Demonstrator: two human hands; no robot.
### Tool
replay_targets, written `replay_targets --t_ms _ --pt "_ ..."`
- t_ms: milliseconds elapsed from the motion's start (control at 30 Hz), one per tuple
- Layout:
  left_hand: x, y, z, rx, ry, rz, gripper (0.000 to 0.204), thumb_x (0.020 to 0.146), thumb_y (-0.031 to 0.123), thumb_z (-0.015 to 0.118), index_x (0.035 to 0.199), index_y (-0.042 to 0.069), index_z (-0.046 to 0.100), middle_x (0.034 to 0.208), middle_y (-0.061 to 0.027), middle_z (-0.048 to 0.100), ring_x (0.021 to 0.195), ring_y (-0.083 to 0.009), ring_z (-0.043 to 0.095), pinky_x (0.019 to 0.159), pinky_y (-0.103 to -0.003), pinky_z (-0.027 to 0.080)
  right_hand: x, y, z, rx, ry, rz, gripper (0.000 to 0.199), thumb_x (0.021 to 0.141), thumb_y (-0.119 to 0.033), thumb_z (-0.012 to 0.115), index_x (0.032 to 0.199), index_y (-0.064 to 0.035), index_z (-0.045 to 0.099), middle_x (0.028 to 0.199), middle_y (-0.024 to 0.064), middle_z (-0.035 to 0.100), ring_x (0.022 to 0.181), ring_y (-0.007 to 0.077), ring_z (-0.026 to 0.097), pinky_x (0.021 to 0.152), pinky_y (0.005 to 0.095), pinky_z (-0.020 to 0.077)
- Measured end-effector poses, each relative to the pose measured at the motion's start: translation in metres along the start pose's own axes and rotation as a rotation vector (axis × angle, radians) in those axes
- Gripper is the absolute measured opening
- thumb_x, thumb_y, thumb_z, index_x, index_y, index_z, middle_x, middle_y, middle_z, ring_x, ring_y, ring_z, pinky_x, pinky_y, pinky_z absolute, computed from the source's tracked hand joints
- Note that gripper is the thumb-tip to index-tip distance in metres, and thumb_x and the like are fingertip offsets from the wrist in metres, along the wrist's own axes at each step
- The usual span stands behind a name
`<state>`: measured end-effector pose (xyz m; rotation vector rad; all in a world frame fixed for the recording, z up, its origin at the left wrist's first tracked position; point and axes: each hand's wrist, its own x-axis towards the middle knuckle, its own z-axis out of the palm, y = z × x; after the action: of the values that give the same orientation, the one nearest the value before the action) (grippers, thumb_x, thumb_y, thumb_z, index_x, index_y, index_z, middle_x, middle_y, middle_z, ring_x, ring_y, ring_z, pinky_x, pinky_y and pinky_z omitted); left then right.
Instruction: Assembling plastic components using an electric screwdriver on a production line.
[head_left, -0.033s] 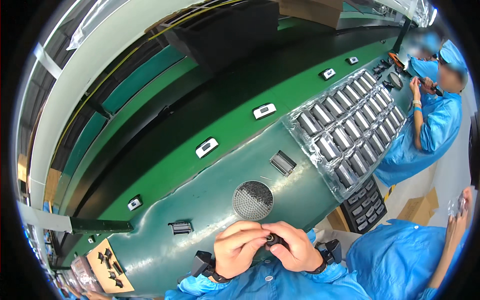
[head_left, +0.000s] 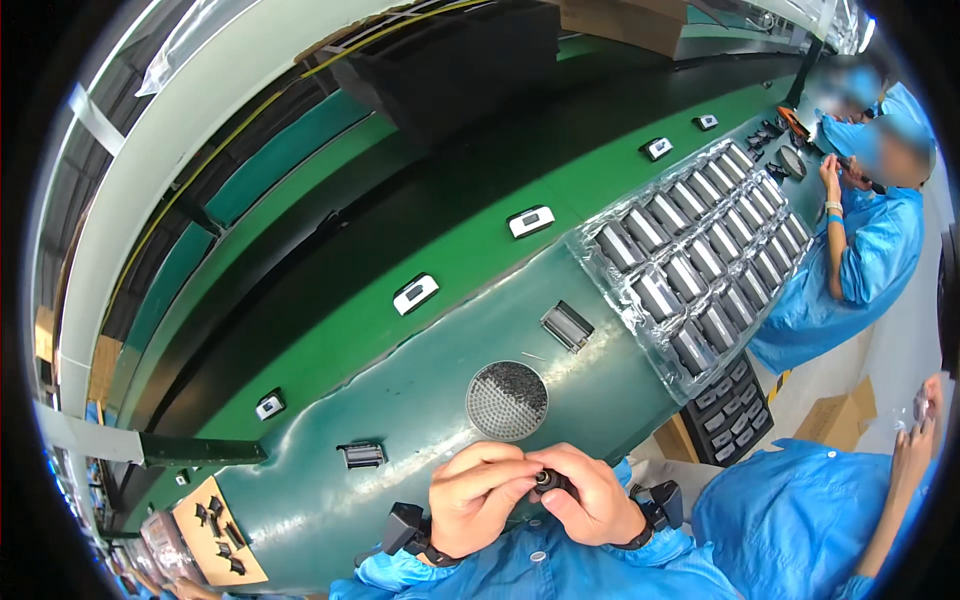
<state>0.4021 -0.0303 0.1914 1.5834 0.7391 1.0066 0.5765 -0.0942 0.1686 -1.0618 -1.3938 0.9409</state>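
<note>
Both my hands meet at the lower middle, close to my chest, over the near edge of the dark green worktable (head_left: pixel 420 400). My left hand (head_left: pixel 480 495) and my right hand (head_left: pixel 595 500) pinch a small black part (head_left: pixel 548 483) between their fingertips; most of it is hidden by the fingers. Just beyond the hands a round dish (head_left: pixel 507 400) holds many tiny dark pieces. A black rectangular frame piece (head_left: pixel 567 326) lies farther back on the table, and another (head_left: pixel 361 455) lies to the left.
A clear blister tray (head_left: pixel 700 260) of several grey-black units covers the table's right end, above a black tray (head_left: pixel 730 410). Small white-and-black units (head_left: pixel 415 293) ride the green conveyor belt (head_left: pixel 330 340). A co-worker in blue (head_left: pixel 870 240) works far right; another person's sleeve (head_left: pixel 800 510) is near.
</note>
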Motion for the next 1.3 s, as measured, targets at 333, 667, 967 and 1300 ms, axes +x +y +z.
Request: replay_targets --t_ms 333,667,967,1300 --pt "-0.014 0.011 -0.018 -0.216 0.047 -0.095 0.024 0.085 -0.008 0.078 0.106 -0.005 0.068 0.108 -0.0139 0.062 0.092 -0.0185 0.064 0.082 -0.031 0.054 -0.005 -0.002 0.042 0.229 0.141 0.174 0.033 0.099 -0.018 0.066 0.122 0.0043 0.064 0.096 0.0154 0.071 0.074 0.0196 0.066 0.067 0.0307 0.0521" --pt "-0.014 0.036 -0.059 -0.049 0.003 0.067 0.036 0.082 -0.010 0.078 0.116 -0.005 0.066 0.108 -0.0140 0.062 0.094 -0.0187 0.066 0.085 -0.033 0.055 0.017 -0.028 0.066 0.097 0.130 -0.069 0.027 0.098 -0.009 0.066 0.121 0.0050 0.068 0.097 0.0152 0.072 0.079 0.0200 0.068 0.070 0.0316 0.0531" --pt "0.000 0.063 -0.040 -0.029 0.019 0.107 0.021 0.079 -0.007 0.080 0.094 -0.001 0.067 0.101 -0.0121 0.063 0.088 -0.0189 0.064 0.079 -0.032 0.053 0.017 -0.042 0.046 0.111 0.100 -0.067 0.021 0.099 -0.008 0.066 0.116 0.0035 0.072 0.093 0.0121 0.070 0.078 0.0187 0.065 0.070 0.0308 0.0524" --pt "0.011 0.099 -0.036 0.154 -0.141 0.059 0.007 0.088 -0.001 0.070 0.095 -0.002 0.070 0.097 -0.0144 0.067 0.087 -0.0276 0.067 0.076 -0.033 0.053 0.005 -0.054 0.034 0.084 0.065 -0.014 0.023 0.099 -0.003 0.063 0.119 0.0063 0.071 0.093 0.0131 0.071 0.074 0.0172 0.067 0.066 0.0296 0.0533"
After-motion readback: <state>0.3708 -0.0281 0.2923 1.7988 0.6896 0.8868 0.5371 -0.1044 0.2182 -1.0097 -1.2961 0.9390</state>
